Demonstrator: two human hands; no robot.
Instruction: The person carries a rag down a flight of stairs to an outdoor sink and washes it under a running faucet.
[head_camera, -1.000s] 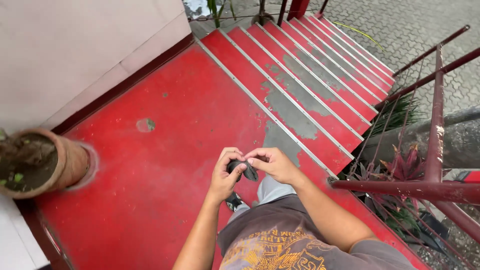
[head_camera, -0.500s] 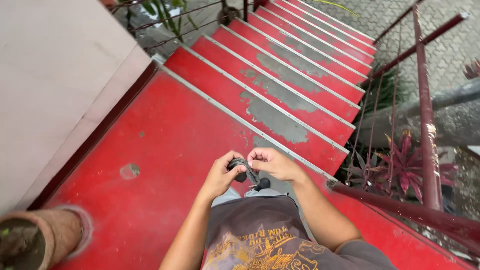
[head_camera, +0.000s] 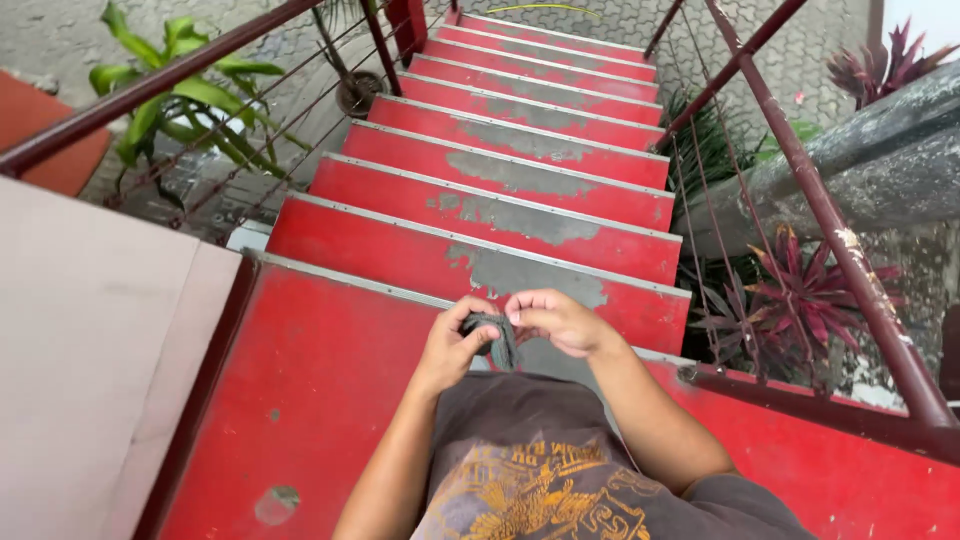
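Both hands are pinching one small dark strap (head_camera: 497, 338) above the red landing (head_camera: 330, 400): left hand (head_camera: 450, 345) curling around it, right hand (head_camera: 555, 320) gripping its top with fingertips.

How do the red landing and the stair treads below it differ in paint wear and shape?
The landing is one broad surface with only small chipped spots; the stair treads are narrow strips with large grey worn patches down their middles. Each tread has a pale metal edge strip, which the landing has only at its front. Both are painted red.
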